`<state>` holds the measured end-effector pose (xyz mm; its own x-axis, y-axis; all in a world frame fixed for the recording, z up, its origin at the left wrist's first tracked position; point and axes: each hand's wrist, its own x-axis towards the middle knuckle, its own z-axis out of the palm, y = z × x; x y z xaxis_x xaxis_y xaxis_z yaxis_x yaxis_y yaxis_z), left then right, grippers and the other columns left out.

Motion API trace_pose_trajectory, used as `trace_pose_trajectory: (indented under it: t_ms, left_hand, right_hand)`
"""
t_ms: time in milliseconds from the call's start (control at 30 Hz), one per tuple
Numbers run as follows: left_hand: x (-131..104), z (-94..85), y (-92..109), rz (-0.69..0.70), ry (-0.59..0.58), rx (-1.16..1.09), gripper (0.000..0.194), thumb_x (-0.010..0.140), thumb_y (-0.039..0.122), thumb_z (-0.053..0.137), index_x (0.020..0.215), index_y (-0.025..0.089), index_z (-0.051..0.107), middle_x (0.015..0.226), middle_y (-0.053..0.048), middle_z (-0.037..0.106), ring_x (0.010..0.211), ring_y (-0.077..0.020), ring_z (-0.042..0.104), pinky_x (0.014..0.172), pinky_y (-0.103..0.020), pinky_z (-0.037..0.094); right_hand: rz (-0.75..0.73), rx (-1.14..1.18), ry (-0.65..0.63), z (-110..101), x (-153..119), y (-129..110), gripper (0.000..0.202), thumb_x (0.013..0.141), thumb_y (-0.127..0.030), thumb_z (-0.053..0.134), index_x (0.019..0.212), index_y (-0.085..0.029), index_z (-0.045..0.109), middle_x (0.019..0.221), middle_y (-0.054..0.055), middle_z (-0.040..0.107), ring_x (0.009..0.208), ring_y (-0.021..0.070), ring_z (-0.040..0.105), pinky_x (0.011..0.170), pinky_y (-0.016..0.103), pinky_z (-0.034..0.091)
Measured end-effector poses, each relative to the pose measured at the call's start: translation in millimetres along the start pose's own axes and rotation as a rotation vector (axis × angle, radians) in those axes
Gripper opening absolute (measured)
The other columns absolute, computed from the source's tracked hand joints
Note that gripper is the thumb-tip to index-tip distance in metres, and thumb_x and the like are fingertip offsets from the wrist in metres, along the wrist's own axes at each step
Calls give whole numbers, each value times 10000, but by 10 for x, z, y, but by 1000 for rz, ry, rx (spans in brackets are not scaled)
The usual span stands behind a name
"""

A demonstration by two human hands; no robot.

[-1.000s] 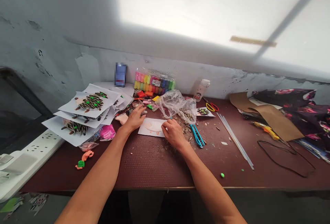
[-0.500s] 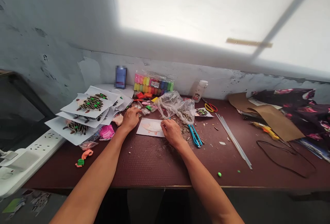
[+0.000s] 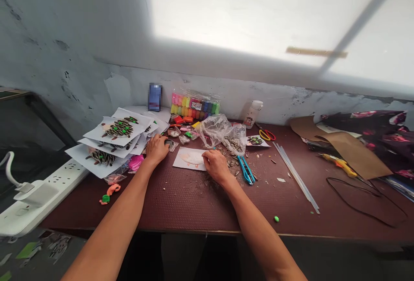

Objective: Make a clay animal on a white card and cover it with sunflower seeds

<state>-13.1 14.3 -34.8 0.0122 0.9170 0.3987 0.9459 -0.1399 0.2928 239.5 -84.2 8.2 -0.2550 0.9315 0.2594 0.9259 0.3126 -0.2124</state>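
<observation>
A white paper card (image 3: 184, 159) with a pale, rounded animal shape and small orange feet lies flat on the table in front of me. My right hand (image 3: 216, 165) rests on the card's right side, fingers curled together over its edge; what lies under the fingertips is hidden. Left of the card, my left hand (image 3: 157, 148) is down among small bags of clay, its fingers bent and closed. A dark bit shows by its fingertips, too small to name. Striped sunflower seeds (image 3: 233, 144) spill from a clear plastic bag (image 3: 213, 128) beyond my right hand.
Cards with seed-covered hedgehogs (image 3: 118, 128) are stacked left, beside a power strip (image 3: 42, 199). A blue utility knife (image 3: 246, 170), scissors (image 3: 267, 135), glue sticks (image 3: 297, 177) and a corded yellow glue gun (image 3: 339, 164) lie right. A bottle (image 3: 252, 113) and phone (image 3: 155, 97) stand behind.
My left hand has moved slightly left and back from the clay packets toward the stacked cards, its fingers more bent. My right hand stays on the card. The view has shifted slightly.
</observation>
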Motion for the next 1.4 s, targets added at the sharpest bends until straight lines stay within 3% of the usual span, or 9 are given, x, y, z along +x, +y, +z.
trace_pose_trajectory:
  t_ms: [133,533,733,933,1100,1233,1400]
  left_hand:
    - [-59,25,-23,-3,40,-88,362,825,193,554,1131,212,745,1174,-137,723,1086,-331,647,1010,-478,490]
    - [20,-73,-42,-64,-33,-219,488,748,141,611,1225,138,712,1186,-162,738,1114,-336,669,1016,-451,499]
    - [62,-105,-43,-63,-78,-445,453,792,176,562,1216,146,718,1092,-107,771,918,-258,718,915,-388,558]
    - [49,-57,-131,-46,38,-304,480,745,68,477,1103,179,776,1112,-103,765,1081,-292,674,1034,-422,501]
    - [34,-54,-174,-33,-28,-200,421,769,103,513,1082,159,788,1040,-154,766,1081,-367,642,1035,-517,476]
    - [39,-113,-53,83,-13,-202,380,833,168,527,1128,182,766,1154,-130,739,1127,-327,625,1067,-470,457]
    - [-27,-58,141,168,-172,-165,411,816,218,607,1209,243,721,1228,-103,709,1137,-316,631,1032,-438,479]
  right_hand:
    - [-6,15,4,9,-1,7,227,992,-178,508,995,-203,733,976,88,732,919,205,622,852,295,392]
    - [-8,16,-19,24,1,-19,231,1009,-204,495,959,-196,721,980,86,736,927,203,621,850,296,377]
    - [-12,4,-18,33,-8,-10,223,1001,-200,506,938,-197,719,944,79,736,903,198,621,869,299,376]
    - [-35,8,7,46,-14,0,225,998,-202,504,933,-195,719,931,81,734,882,196,617,818,285,376]
    - [-47,1,0,51,-15,3,232,1001,-207,495,941,-194,718,929,78,734,881,195,618,810,281,376]
    - [-41,-8,-10,43,-14,-6,232,1002,-208,493,952,-194,719,947,80,740,891,196,624,825,286,377]
    - [-36,-9,-10,50,-9,-6,231,994,-201,498,936,-200,721,915,77,736,884,197,624,816,284,375]
